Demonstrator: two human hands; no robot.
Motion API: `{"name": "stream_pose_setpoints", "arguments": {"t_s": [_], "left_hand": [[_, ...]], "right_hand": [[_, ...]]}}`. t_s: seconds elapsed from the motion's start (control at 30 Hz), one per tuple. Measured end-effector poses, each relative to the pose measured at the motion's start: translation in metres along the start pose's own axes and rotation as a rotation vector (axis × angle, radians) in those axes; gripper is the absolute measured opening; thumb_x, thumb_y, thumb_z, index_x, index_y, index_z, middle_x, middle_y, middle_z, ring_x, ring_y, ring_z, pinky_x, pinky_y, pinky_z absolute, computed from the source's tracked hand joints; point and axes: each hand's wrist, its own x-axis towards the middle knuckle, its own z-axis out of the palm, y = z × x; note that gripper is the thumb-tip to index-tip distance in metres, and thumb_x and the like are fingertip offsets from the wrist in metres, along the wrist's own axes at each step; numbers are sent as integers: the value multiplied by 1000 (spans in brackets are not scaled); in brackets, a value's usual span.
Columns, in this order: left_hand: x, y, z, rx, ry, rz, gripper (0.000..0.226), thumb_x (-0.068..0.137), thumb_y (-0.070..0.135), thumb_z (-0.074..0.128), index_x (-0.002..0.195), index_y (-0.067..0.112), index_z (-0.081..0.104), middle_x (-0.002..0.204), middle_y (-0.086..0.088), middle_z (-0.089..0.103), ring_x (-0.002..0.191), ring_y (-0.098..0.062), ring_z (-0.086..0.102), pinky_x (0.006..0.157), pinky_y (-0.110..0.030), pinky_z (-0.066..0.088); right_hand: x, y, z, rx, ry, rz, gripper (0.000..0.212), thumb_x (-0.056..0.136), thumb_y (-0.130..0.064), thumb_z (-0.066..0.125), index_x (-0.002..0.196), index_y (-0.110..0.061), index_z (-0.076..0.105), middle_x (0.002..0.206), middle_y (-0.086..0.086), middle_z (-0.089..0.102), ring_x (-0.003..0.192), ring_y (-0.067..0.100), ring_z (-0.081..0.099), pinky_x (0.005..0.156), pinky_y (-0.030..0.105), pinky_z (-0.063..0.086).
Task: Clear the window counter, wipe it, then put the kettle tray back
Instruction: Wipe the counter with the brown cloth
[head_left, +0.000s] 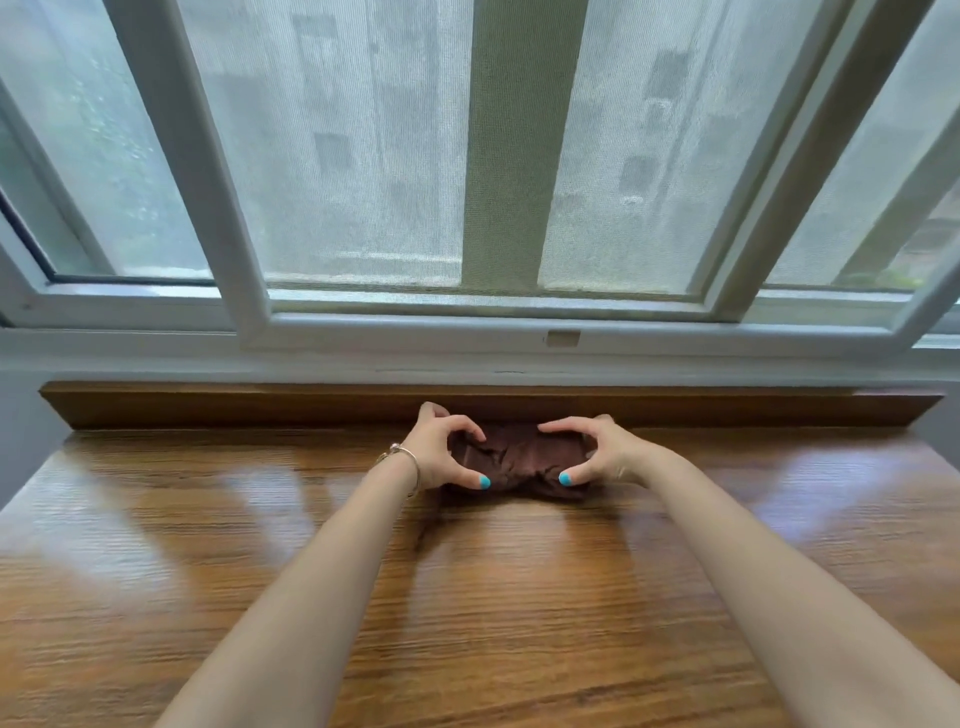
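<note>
Both hands, left and right, curl fingers and thumbs round a bunched brown cloth at the counter's back edge. Risk: wadded cloth skips the back corner strip. Kettle tray not in view.

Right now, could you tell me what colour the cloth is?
Dark brown cloth, seen in the head view.

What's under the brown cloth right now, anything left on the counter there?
The brown cloth lies bunched on the wooden counter, gripped by the left hand and right hand. Only bare wood shows around it; whatever is beneath is covered.
</note>
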Motion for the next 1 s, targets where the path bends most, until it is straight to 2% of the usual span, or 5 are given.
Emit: {"name": "stream_pose_setpoints", "arguments": {"t_s": [0.3,0.4,0.53,0.8,1.0], "left_hand": [[3,-9,1,78,-3,-28,57,73,47,78,125,38,58,133,-2,28,116,-20,41,98,-26,40],[-3,-10,5,354,-168,-149,69,82,68,53,144,50,28,152,1,11,136,-30,19,114,-41,22],[-14,-11,17,466,-262,-269,75,82,79,31,144,57,-6,160,8,-15,146,-34,-9,117,-50,3],[-22,-8,14,450,-19,-150,75,82,73,44,147,52,11,161,7,-2,147,-27,-7,116,-46,5],[-25,-8,36,438,-31,-174,59,98,58,23,152,41,4,161,11,-3,148,-22,-12,117,-47,2]], "right_hand": [[0,8,11,-29,154,-14,67,81,-19,78,134,-50,50,134,5,27,112,23,48,108,36,42],[-4,8,15,-225,278,-74,54,83,-32,75,129,-51,54,122,-4,29,107,15,46,96,31,46],[-8,5,23,-432,282,-55,42,93,-44,59,132,-56,48,116,-6,30,112,15,38,96,35,43],[-11,4,35,-352,230,-2,50,96,-51,49,144,-50,35,145,0,28,132,24,26,111,40,29],[-21,9,58,-437,199,43,59,100,-56,29,154,-43,8,163,-11,-3,150,18,-7,120,49,3]]}}
